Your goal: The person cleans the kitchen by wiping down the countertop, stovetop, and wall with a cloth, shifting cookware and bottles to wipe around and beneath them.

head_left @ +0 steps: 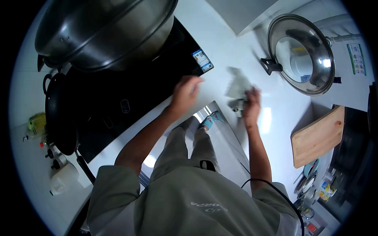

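My right hand (252, 109) is closed on a pale, crumpled cloth (238, 83) over the white countertop (220, 47). Motion blurs the cloth, and a small dark-and-light patch shows at its lower end, too smeared to make out. My left hand (186, 95) hovers by the front edge of the black cooktop (118, 98), fingers loosely bent with the thumb apart, and nothing shows in it. A label sticker (202, 59) is on the cooktop's corner, just beyond that hand.
A large steel pot (106, 35) stands on the cooktop, with a black frying pan (59, 114) at left. A glass lid (301, 55) leans at upper right. A wooden cutting board (318, 137) stands at right. A white jug (64, 179) and bottles sit far left.
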### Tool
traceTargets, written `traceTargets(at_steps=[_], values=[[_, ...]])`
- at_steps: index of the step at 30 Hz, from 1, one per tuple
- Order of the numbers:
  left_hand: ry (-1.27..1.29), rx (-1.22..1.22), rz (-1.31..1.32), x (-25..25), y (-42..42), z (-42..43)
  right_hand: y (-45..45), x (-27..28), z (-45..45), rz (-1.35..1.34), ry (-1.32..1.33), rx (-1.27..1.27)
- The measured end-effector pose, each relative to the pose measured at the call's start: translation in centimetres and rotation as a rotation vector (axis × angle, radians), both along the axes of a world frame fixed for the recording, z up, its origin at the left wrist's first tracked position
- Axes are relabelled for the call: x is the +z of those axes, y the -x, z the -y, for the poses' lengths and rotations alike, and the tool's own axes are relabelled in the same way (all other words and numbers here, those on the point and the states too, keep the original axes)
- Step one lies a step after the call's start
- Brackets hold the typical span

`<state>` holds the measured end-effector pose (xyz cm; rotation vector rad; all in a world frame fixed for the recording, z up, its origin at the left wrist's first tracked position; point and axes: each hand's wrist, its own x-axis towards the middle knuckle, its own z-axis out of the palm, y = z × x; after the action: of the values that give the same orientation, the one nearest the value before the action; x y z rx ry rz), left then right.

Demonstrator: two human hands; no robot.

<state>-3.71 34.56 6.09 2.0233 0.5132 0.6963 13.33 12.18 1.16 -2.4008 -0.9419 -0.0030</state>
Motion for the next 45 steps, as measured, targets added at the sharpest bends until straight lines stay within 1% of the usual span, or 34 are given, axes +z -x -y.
traceTargets(at_steps=[1,2,3,5,6,7,9,11,12,13,15,16,17,20,23,24,29,31,32,33,34,35,36,37,39,40,41,43,45], values=[[-0.016,0.037,-0.079,-0.5,2.0,-1.4,-1.1,0.1,2.2,0.013,0.068,-0.148],[-0.196,0.08,-0.076,-1.2,3.4,-3.0,-1.5,0.0,2.8,0.013,0.07,-0.253],[-0.206,0.073,-0.07,-1.7,4.3,-3.9,-1.6,-0.2,2.0,0.016,0.06,-0.261],[-0.289,0.145,-0.219,-2.3,5.3,-5.2,-1.8,-0.8,-0.6,0.076,0.023,-0.21],[-0.297,0.14,-0.218,-2.5,5.4,-5.5,-1.4,0.0,-2.7,0.105,0.077,-0.242],[-0.358,0.105,-0.236,-2.7,5.3,-5.9,-1.6,-0.1,-4.0,0.139,0.121,-0.232],[-0.442,0.075,-0.28,-3.2,5.0,-6.2,-2.4,-0.4,-5.9,0.138,0.11,-0.159],[-0.486,0.062,-0.355,-2.6,4.7,-5.8,-3.4,-0.9,-8.3,0.167,0.018,-0.026],[-0.501,0.061,-0.354,-2.7,4.5,-5.9,-3.7,-0.5,-10.5,0.116,-0.007,-0.013],[-0.509,0.053,-0.368,-2.9,4.5,-5.8,-4.1,-0.7,-12.8,0.136,-0.068,0.023],[-0.517,0.041,-0.375,-2.9,4.4,-5.9,-5.0,-0.3,-17.1,0.13,-0.025,0.023],[-0.485,0.041,-0.374,-2.7,4.3,-5.9,-5.1,-0.1,-18.5,0.172,-0.013,-0.012],[-0.45,0.041,-0.374,-2.5,4.3,-5.9,-5.1,-0.1,-19.0,0.169,-0.02,-0.014],[-0.451,0.034,-0.382,-2.4,4.2,-6.0,-5.3,0.0,-20.2,0.181,0.013,-0.044],[-0.442,0.005,-0.399,-2.2,4.1,-6.2,-5.7,0.1,-23.2,0.138,-0.052,-0.056],[-0.465,0.013,-0.355,-2.3,4.0,-6.3,-6.1,0.1,-25.0,0.144,-0.088,-0.038],[-0.43,0.012,-0.422,-2.0,4.0,-6.3,-8.0,0.0,-35.9,0.147,-0.194,0.042],[-0.428,0.02,-0.389,-2.1,4.0,-6.4,-8.9,-0.5,-40.6,0.124,-0.213,0.026],[-0.371,0.015,-0.454,-1.9,4.0,-6.4,-9.3,-1.1,-43.0,0.079,-0.268,0.02],[-0.385,0.018,-0.461,-1.8,4.0,-6.2,-9.0,1.6,-44.2,-0.166,-0.441,-0.013],[-0.363,0.03,-0.455,-1.8,3.9,-6.2,-10.7,-3.1,-48.4,-0.268,-0.548,0.03],[-0.34,0.039,-0.451,-1.7,3.8,-6.3,-11.8,-5.2,-51.3,-0.325,-0.605,0.051],[-0.322,0.003,-0.456,-1.3,3.7,-6.6,-12.6,-5.7,-53.7,-0.382,-0.662,0.071],[-0.331,0.004,-0.463,-1.2,3.6,-6.8,-13.4,-6.2,-55.2,-0.314,-0.576,0.166],[-0.305,-0.013,-0.468,-1.3,3.5,-6.8,-14.0,-3.1,-55.9,-0.174,-0.391,0.351],[-0.348,-0.008,-0.444,-1.5,3.6,-6.7,-14.2,-1.6,-56.1,-0.103,-0.296,0.444],[-0.347,-0.004,-0.454,-1.5,3.6,-6.6,-14.2,-1.1,-56.5,-0.035,-0.199,0.538],[-0.366,-0.004,-0.458,-1.6,3.7,-6.6,-14.7,-2.1,-57.8,-0.042,-0.249,0.555],[-0.359,0.013,-0.454,-2.0,4.1,-6.2,-15.1,-1.7,-56.7,0.026,-0.245,0.703]])
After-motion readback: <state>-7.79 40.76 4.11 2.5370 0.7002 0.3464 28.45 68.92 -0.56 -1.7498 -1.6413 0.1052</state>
